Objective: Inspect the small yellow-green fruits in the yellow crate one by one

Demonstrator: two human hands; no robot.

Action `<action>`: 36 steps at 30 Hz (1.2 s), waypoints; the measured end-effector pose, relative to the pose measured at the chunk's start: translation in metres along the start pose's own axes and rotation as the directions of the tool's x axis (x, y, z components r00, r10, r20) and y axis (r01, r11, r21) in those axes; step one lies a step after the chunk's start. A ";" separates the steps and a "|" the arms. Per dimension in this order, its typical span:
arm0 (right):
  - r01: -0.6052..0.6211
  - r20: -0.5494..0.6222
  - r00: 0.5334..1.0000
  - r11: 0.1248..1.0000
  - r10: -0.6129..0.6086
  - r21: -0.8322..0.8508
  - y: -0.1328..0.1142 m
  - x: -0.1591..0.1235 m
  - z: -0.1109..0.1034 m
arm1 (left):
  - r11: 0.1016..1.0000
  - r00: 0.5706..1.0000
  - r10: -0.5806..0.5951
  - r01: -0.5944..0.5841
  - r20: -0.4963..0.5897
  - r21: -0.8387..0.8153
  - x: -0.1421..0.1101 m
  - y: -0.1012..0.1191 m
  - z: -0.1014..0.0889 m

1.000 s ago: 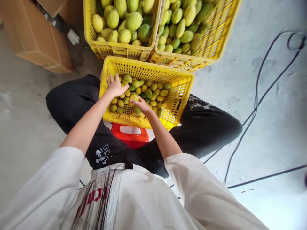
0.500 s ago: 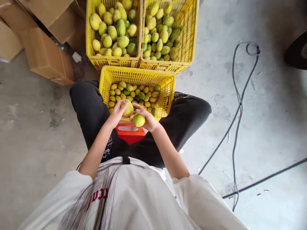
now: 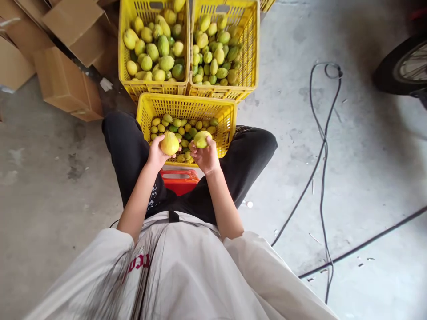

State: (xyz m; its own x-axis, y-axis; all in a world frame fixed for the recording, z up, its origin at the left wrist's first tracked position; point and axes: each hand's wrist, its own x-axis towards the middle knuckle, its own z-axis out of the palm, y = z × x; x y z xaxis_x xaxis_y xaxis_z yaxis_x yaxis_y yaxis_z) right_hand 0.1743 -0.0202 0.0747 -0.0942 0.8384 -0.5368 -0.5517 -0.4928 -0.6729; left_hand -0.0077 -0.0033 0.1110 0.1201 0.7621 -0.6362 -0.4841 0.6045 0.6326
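My left hand (image 3: 157, 155) is closed round a yellow fruit (image 3: 170, 143), held up over the near edge of a yellow crate (image 3: 187, 106) between my knees. My right hand (image 3: 206, 158) grips a second yellow-green fruit (image 3: 202, 139) beside it. The crate holds a low layer of small yellow and green fruits (image 3: 187, 126). Both fruits are raised above that layer, close together.
Two fuller yellow crates (image 3: 154, 84) (image 3: 248, 53) of larger fruit stand just beyond. A red stool (image 3: 180, 180) is under me. Cardboard boxes (image 3: 66, 84) lie at the left, black cables (image 3: 320, 142) cross the concrete floor at the right, and a wheel (image 3: 403, 66) shows at the far right.
Both hands reached into the near crate, each took a fruit, and lifted them up side by side. The view has pulled back from the crates.
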 end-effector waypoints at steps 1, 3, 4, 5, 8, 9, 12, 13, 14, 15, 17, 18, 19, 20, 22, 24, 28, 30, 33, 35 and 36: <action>0.016 -0.011 1.000 1.000 -0.016 -0.001 -0.002 -0.001 -0.001 | 1.000 1.000 0.013 -0.012 0.015 -0.010 -0.002 0.001 0.000; 0.047 -0.058 0.997 0.998 -0.049 -0.032 -0.007 -0.005 -0.002 | 1.000 0.999 0.023 -0.022 0.040 -0.021 -0.004 0.002 0.000; 0.060 -0.086 0.994 0.996 -0.065 -0.061 -0.010 -0.006 -0.001 | 1.000 0.999 0.019 -0.018 0.043 -0.025 -0.004 0.003 0.000; 0.075 -0.106 0.991 0.994 -0.084 -0.080 -0.012 -0.008 0.000 | 1.000 0.999 0.010 -0.009 0.039 -0.030 -0.003 0.003 0.001; 0.123 -0.071 0.990 0.992 -0.121 0.023 -0.013 -0.008 0.004 | 0.997 1.000 -0.026 0.025 -0.009 -0.075 0.000 0.001 0.005; 0.125 -0.039 0.992 0.987 -0.121 0.105 -0.012 -0.007 0.005 | 0.995 0.999 -0.034 0.031 -0.025 -0.100 0.002 0.000 0.006; 0.079 0.026 0.995 0.946 -0.092 0.314 -0.006 -0.003 0.007 | 0.982 0.998 -0.045 0.038 -0.037 -0.184 0.006 -0.004 0.008; 0.055 0.041 0.996 0.933 -0.074 0.355 -0.005 -0.002 0.007 | 0.977 0.999 -0.042 0.034 -0.034 -0.209 0.007 -0.005 0.009; 0.028 0.058 0.997 0.923 -0.055 0.383 -0.003 0.000 0.008 | 0.973 0.999 -0.035 0.027 -0.032 -0.230 0.008 -0.004 0.009; 0.000 0.079 0.996 0.916 -0.035 0.401 -0.002 0.001 0.009 | 0.969 0.999 -0.027 0.019 -0.030 -0.246 0.007 -0.004 0.009; -0.052 0.131 0.991 0.910 -0.003 0.412 -0.001 0.003 0.010 | 0.961 1.000 -0.005 -0.001 -0.020 -0.275 0.006 -0.001 0.009; -0.067 0.155 0.988 0.910 0.004 0.410 -0.001 0.003 0.010 | 0.957 1.000 0.005 -0.008 -0.010 -0.289 0.004 0.000 0.009; -0.072 0.171 0.985 0.910 0.002 0.408 0.000 0.004 0.010 | 0.953 1.000 0.013 -0.011 0.004 -0.301 0.003 0.002 0.009; -0.070 0.180 0.984 0.910 -0.004 0.408 0.001 0.004 0.010 | 0.950 1.000 0.021 -0.015 0.017 -0.312 0.002 0.003 0.009; -0.070 0.186 0.983 0.908 -0.009 0.414 0.003 0.005 0.008 | 0.948 0.999 0.031 -0.018 0.036 -0.318 0.000 0.005 0.010; -0.085 0.177 0.984 0.900 0.008 0.427 0.006 0.005 0.006 | 0.955 0.999 0.026 -0.011 0.048 -0.297 -0.001 0.004 0.010; -0.126 0.156 0.986 0.896 0.064 0.426 0.010 0.006 0.004 | 0.971 0.996 -0.001 0.022 0.090 -0.237 0.003 -0.002 0.009; -0.115 0.162 0.985 0.904 0.052 0.412 0.012 0.007 0.006 | 0.974 0.993 -0.020 0.045 0.117 -0.221 0.005 -0.006 0.008; -0.067 0.167 0.986 0.922 0.003 0.382 0.013 0.008 0.009 | 0.973 0.988 -0.053 0.085 0.148 -0.216 0.008 -0.009 0.005; -0.041 0.155 0.988 0.930 -0.018 0.366 0.014 0.007 0.011 | 0.970 0.985 -0.075 0.108 0.155 -0.219 0.008 -0.010 0.005; -0.037 0.148 0.989 0.930 -0.020 0.367 0.014 0.006 0.012 | 0.968 0.985 -0.081 0.114 0.154 -0.221 0.007 -0.009 0.005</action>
State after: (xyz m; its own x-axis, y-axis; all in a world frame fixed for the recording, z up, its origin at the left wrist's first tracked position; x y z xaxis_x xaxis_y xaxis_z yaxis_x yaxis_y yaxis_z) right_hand 0.1565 -0.0191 0.0678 -0.2053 0.8732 -0.4420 -0.8134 -0.4034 -0.4192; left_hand 0.0015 -0.0020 0.1025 0.2906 0.7372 -0.6099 -0.6470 0.6210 0.4423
